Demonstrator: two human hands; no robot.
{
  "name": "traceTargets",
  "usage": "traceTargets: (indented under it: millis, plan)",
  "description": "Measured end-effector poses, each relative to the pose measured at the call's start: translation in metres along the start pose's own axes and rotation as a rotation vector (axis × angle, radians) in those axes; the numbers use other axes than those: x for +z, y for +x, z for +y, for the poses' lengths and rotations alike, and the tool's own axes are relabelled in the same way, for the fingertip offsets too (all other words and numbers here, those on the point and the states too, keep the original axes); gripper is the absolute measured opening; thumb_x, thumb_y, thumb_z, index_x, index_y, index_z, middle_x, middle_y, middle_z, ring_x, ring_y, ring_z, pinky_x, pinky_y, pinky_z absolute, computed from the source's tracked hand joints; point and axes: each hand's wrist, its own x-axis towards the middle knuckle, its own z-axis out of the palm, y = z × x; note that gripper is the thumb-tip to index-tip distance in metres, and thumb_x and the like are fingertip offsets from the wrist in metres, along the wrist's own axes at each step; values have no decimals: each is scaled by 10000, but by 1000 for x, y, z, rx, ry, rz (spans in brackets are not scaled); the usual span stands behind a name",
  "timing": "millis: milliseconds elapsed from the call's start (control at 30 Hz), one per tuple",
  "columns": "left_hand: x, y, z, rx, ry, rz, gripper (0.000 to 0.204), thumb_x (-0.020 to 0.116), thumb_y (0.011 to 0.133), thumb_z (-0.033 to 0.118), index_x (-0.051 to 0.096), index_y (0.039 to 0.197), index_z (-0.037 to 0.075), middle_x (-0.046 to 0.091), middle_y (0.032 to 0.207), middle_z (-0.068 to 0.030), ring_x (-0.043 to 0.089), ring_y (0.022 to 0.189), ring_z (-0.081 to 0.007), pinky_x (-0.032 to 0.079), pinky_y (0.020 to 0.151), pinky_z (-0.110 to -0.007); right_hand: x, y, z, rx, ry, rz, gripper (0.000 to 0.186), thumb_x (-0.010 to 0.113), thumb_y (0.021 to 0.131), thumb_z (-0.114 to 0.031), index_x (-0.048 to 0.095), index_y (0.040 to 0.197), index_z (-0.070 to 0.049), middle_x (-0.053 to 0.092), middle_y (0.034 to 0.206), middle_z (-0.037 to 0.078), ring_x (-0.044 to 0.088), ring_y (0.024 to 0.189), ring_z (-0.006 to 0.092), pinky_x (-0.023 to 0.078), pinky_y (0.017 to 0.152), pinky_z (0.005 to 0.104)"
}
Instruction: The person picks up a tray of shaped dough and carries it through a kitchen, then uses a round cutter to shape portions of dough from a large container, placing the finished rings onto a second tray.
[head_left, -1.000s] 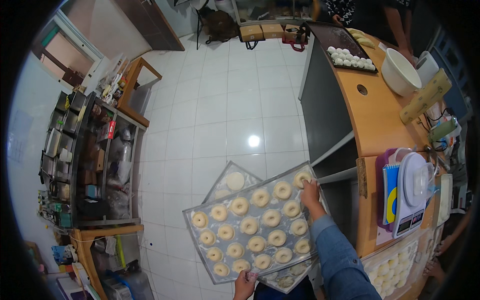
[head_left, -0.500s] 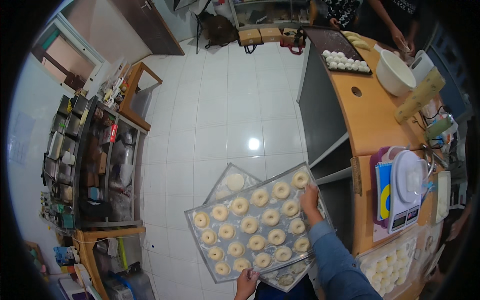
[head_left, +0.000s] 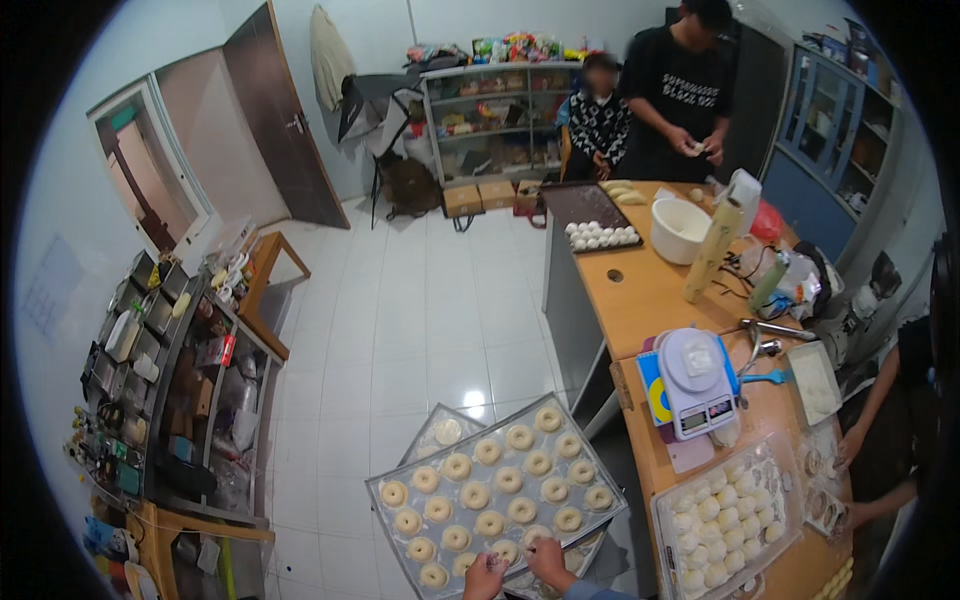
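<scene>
A clear, shallow tray [head_left: 455, 508] carries rows of pale ring-shaped dough [head_left: 489, 523], dusted with flour. Both hands are at its near edge. My left hand [head_left: 485, 577] has its floury fingers drawn together beside the front rings; what they pinch, if anything, is too small to make out. Just right of it my right hand [head_left: 548, 562] is closed, fingertips over a front dough ring [head_left: 537, 538]; whether they grip it cannot be seen. Beneath the tray, a second tray [head_left: 428, 432] sticks out at the far left with a round dough piece [head_left: 447, 431].
At right, a wooden counter [head_left: 640, 300] holds a kitchen scale [head_left: 692, 385], a box of dough balls [head_left: 722, 525], a white bowl [head_left: 681, 232] and a dark tray [head_left: 578, 205]. A co-worker's hands [head_left: 850, 515] are at its right edge. Another person [head_left: 675, 95] stands behind it. Shelves [head_left: 200, 370] line the left.
My right hand has left the tray's far right side and come to the near edge beside my left hand. The view has tilted up, showing more of the room and the people.
</scene>
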Motion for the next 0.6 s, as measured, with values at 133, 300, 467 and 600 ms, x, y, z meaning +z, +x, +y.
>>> traceTargets:
  millis: [133, 300, 467, 600]
  plan:
    - [-8, -22, 6, -1, 11, -60, 377, 556, 825, 305, 562, 1018, -19, 590, 968, -216, 571, 914, -321, 443, 778, -376, -12, -18, -18, 26, 115, 87, 124, 585, 627, -65, 602, 738, -14, 587, 799, 201, 554, 811, 365, 445, 671, 457]
    - [12, -27, -19, 263, -70, -31, 331, 549, 823, 229, 549, 1057, -5, 599, 988, -176, 573, 927, -282, 444, 809, -366, -61, -20, -43, 66, 148, 258, 85, 595, 664, -122, 600, 693, -43, 584, 691, 166, 557, 735, 343, 436, 658, 436]
    - [22, -44, 14, 170, -169, -146, 294, 594, 809, 186, 557, 1002, -34, 635, 860, -122, 616, 779, -162, 474, 695, -284, -119, -57, -62, 114, -109, 130, 129, 573, 696, -162, 610, 715, -40, 587, 695, 176, 562, 702, 343, 440, 679, 433]
    - [43, -54, 15, 171, -254, -209, 277, 621, 773, 202, 587, 957, -2, 635, 852, -108, 604, 784, -159, 475, 706, -288, -135, -99, -37, 20, 48, 440, 141, 563, 734, -165, 623, 710, -40, 606, 673, 151, 575, 631, 331, 458, 674, 405]
